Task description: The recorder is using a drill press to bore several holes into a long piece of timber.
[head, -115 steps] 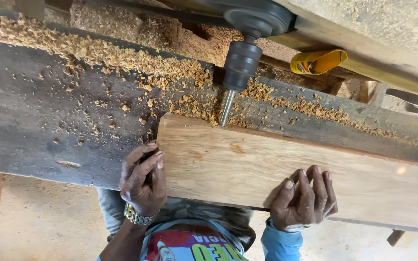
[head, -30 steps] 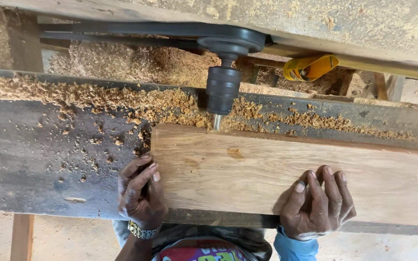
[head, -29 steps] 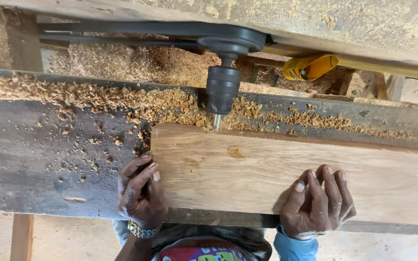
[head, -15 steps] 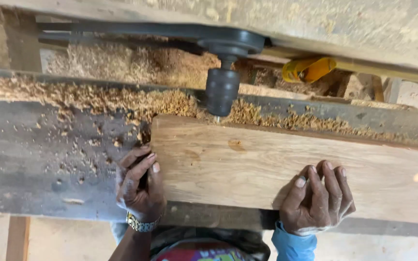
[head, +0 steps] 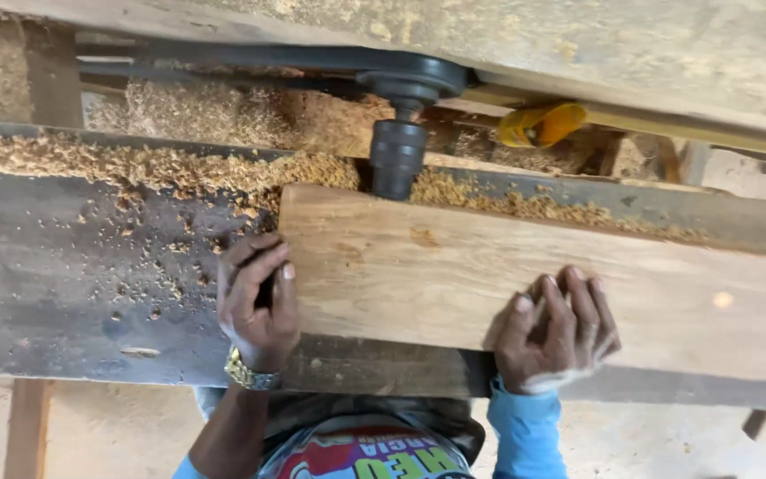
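Plank (head: 525, 266) now pushed against chuck (head: 397, 160), bit buried. Left hand (head: 257, 306) grips its end, right hand (head: 556, 333) flat on top; feed steadily, square.

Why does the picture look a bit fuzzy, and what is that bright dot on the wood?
Head view: soft motion blur, so the sawdust and the dark chuck lack crisp edges; a small bright spot of light sits on the plank; even daylight, with a soft shadow under the right hand; the left hand is fairly clear.
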